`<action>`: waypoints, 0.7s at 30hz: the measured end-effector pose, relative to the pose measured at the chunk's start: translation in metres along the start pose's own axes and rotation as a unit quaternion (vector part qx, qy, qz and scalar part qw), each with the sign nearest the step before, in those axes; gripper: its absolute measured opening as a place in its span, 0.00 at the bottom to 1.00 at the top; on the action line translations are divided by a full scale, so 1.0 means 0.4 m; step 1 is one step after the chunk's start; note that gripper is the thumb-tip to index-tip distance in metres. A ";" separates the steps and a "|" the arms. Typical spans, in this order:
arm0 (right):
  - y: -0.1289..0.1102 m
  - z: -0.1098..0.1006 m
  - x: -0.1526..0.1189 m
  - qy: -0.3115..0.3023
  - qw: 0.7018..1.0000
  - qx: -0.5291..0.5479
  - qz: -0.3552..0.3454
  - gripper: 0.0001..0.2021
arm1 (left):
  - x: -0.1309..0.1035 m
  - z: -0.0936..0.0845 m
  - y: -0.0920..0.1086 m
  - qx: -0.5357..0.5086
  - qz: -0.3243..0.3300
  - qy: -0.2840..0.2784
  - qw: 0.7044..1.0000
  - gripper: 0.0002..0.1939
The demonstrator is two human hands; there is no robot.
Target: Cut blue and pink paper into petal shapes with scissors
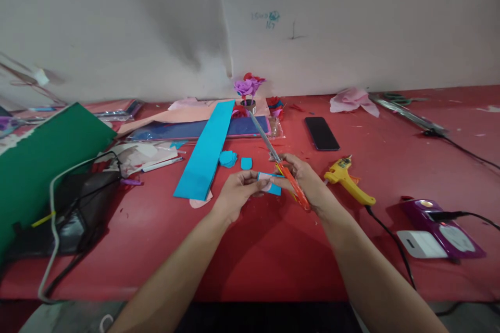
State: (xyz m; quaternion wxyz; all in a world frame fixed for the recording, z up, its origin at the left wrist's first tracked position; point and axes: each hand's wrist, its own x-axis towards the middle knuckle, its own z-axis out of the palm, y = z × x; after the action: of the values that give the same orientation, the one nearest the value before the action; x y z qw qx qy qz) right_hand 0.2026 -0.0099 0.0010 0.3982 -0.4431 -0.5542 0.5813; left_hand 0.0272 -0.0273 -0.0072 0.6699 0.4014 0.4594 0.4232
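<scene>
Between thumb and fingers, my left hand (234, 192) pinches a small blue paper piece (275, 190) with a pale pink paper piece (265, 179) laid over it. My right hand (307, 179) has scissors (294, 187) with orange and yellow handles resting in it, blades pointing up and away. Its fingertips also touch the blue piece's right side. Just beyond my hands lie a single rounded blue cutout (246, 163) and a small pile of blue cutouts (227, 158). A long blue paper strip (205, 153) lies to their left, overlapping another pale pink piece (200, 200).
On the right are a phone (322, 133), a yellow glue gun (347, 181) with its cord, and a purple power box (449, 229) beside a white charger (422, 244). Paper flowers (249, 85) stand near the wall. A green sheet (58, 161) and black bag (78, 213) occupy the left.
</scene>
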 end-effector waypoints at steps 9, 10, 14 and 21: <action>0.003 0.001 0.001 -0.014 1.000 -0.020 -0.004 0.24 | -0.006 -0.006 0.020 0.040 -0.007 -0.023 0.999 0.10; 0.003 0.002 0.001 -0.014 1.000 -0.020 -0.003 0.24 | -0.006 -0.007 0.020 0.039 -0.006 -0.019 0.999 0.10; -0.002 0.006 0.000 -0.005 1.000 -0.013 0.005 0.24 | -0.004 -0.007 0.016 0.043 -0.001 -0.004 0.999 0.10; -0.004 0.021 0.000 0.008 1.000 -0.014 0.003 0.24 | -0.005 -0.006 0.023 0.036 0.010 0.009 0.999 0.10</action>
State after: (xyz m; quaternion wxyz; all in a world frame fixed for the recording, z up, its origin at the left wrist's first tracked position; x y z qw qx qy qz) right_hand 0.1944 -0.0121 0.0026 0.3945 -0.4552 -0.5578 0.5709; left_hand 0.0227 -0.0260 0.0016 0.6467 0.4258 0.4764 0.4165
